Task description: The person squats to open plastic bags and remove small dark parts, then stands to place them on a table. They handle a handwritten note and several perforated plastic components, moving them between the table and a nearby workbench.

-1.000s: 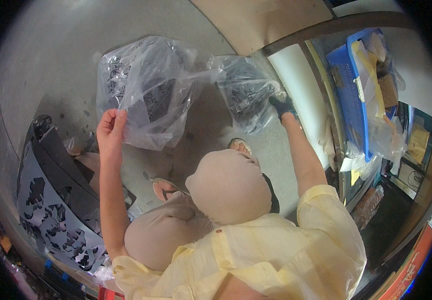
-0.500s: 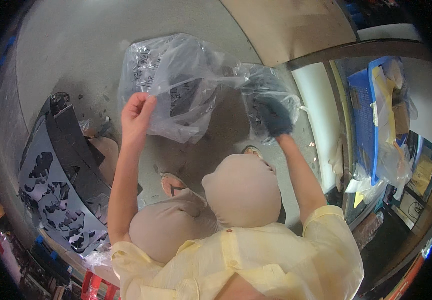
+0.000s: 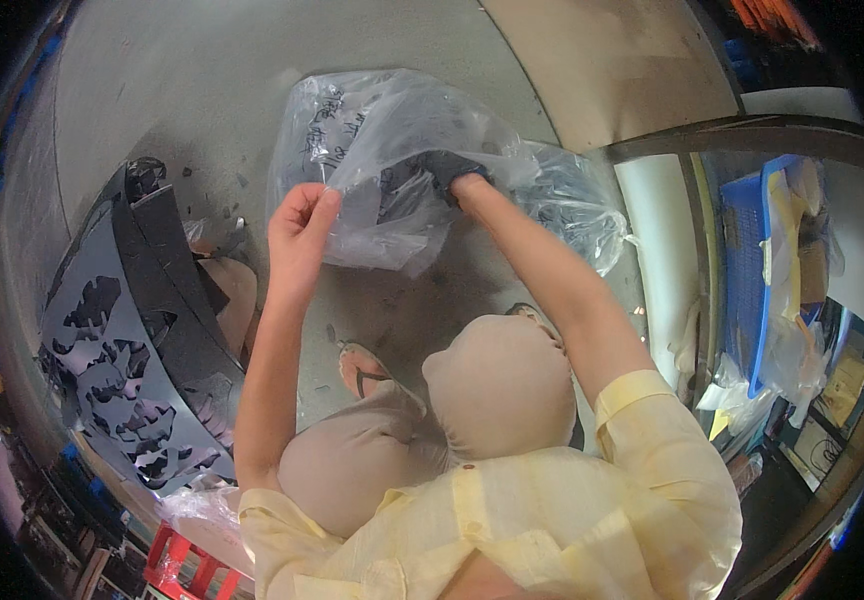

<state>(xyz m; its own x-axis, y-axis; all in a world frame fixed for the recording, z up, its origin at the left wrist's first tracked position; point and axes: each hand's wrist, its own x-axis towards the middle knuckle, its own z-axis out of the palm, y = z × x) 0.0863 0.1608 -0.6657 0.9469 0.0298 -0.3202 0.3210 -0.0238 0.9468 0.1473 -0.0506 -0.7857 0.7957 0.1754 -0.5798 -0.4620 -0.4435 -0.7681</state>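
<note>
My bare left hand (image 3: 304,222) pinches the rim of a large clear plastic bag (image 3: 392,105), fingers closed on the film. The bag lies on the floor ahead of me with its mouth held partly up; dark handwriting marks its far left side, and dark pieces (image 3: 399,195) show through it. My right hand (image 3: 449,172), in a dark glove, reaches in at the bag's mouth. Its fingers are lost against the dark contents, so what they hold, if anything, cannot be seen. Just right of it lies a second clear bag (image 3: 577,205) with dark stuff inside.
A stack of dark sheets with cut-out shapes (image 3: 112,380) leans on my left, small black scraps around it. To the right are a white roll-like length (image 3: 652,250) and a blue plastic basket (image 3: 744,270) of wrapped items. A brown board (image 3: 612,70) lies far right; a red crate (image 3: 180,560) sits lower left.
My gloved right hand has moved left from the second bag to the mouth of the large bag. My left hand still pinches the rim. The whole view has shifted slightly.
</note>
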